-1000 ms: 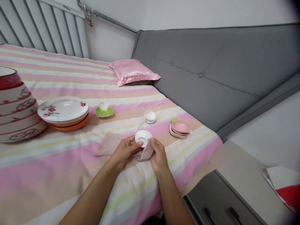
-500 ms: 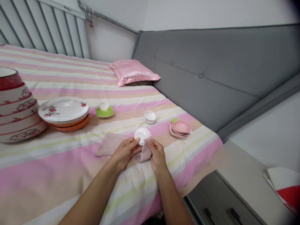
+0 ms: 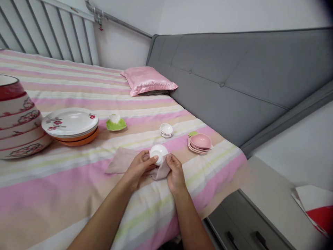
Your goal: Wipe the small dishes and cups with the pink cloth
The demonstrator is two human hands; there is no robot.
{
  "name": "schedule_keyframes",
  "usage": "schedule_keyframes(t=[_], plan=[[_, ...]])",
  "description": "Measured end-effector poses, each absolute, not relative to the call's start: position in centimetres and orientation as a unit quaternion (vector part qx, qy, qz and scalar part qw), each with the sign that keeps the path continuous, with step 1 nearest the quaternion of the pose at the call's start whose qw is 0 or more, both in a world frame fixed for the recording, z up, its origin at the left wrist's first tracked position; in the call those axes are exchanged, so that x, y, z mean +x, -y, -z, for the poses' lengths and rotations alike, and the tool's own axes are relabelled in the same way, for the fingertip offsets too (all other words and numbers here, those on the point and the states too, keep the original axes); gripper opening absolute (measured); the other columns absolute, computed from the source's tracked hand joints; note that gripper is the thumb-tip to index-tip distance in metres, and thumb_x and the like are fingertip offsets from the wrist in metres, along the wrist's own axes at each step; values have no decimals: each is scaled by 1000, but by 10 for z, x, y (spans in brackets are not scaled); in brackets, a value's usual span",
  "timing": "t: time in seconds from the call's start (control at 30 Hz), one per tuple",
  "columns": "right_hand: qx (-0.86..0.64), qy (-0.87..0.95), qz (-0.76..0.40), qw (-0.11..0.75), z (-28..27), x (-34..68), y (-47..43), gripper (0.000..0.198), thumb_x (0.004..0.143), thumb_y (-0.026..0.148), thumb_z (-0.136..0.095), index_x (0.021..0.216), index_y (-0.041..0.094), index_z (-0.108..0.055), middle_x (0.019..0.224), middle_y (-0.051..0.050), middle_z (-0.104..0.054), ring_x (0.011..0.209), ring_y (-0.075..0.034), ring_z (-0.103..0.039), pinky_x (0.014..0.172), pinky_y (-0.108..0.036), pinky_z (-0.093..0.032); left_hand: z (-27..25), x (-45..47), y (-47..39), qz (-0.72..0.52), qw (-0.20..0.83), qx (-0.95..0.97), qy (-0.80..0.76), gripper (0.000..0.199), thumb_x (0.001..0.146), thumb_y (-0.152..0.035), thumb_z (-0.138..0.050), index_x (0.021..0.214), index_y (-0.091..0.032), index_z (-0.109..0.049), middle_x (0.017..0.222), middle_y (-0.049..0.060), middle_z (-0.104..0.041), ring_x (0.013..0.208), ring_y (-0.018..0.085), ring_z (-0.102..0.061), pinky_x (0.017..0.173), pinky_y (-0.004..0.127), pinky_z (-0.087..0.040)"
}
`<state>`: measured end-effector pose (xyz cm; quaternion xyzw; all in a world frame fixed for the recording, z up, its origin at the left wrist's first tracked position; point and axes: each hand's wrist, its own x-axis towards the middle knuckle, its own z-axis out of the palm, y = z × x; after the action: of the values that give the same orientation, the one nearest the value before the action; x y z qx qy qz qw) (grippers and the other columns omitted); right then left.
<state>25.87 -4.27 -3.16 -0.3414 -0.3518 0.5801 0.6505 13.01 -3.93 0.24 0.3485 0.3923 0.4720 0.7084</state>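
My left hand (image 3: 142,166) is closed on a small white dish (image 3: 159,151), its thumb lying over the inside. On the other side, my right hand (image 3: 175,170) pinches a pinkish-grey cloth (image 3: 162,170) against the dish's rim. The rest of the cloth trails under my left hand onto the striped bedspread. Just beyond the dish stands a stack of small white bowls (image 3: 166,129). To their right is a stack of pink fruit-shaped dishes (image 3: 201,141) with a green piece at the edge.
On the left, large patterned bowls (image 3: 20,132) are stacked beside flowered plates (image 3: 71,121) resting on orange dishes (image 3: 78,139). A green leaf-shaped dish (image 3: 116,125) holds a small white one. A pink pillow (image 3: 149,80) lies by the grey headboard (image 3: 234,66). A grey nightstand (image 3: 239,218) is at lower right.
The white dish has tipped and shifted slightly downward in my hands. My left thumb has moved a little across its inside. My right hand still pinches the cloth at the rim.
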Motion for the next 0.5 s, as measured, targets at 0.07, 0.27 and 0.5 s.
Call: schedule_keyframes(t=[0.07, 0.27, 0.5], plan=[[-342, 342, -585, 651, 31, 259, 42, 24, 74, 42, -65, 72, 18, -59, 68, 1, -56, 64, -12, -50, 61, -22, -40, -2, 129, 38, -490, 697, 353, -387, 58, 60, -31, -78, 113, -19, -56, 101, 9, -67, 76, 17, -65, 68, 29, -51], [-337, 330, -588, 657, 32, 261, 41, 23, 75, 41, -65, 73, 18, -59, 68, 1, -57, 66, -12, -50, 62, -22, -40, 1, 129, 36, -490, 694, 392, -353, 57, 62, -26, -76, 115, -16, -57, 107, 12, -65, 83, 18, -64, 71, 28, -50], [-363, 357, -564, 650, 36, 260, 40, 23, 72, 39, -68, 77, 18, -61, 71, 2, -59, 65, -11, -50, 63, -22, -41, 2, 130, 38, -499, 695, 383, -347, 56, 64, -29, -75, 116, -16, -56, 99, 10, -68, 78, 19, -65, 68, 28, -50]])
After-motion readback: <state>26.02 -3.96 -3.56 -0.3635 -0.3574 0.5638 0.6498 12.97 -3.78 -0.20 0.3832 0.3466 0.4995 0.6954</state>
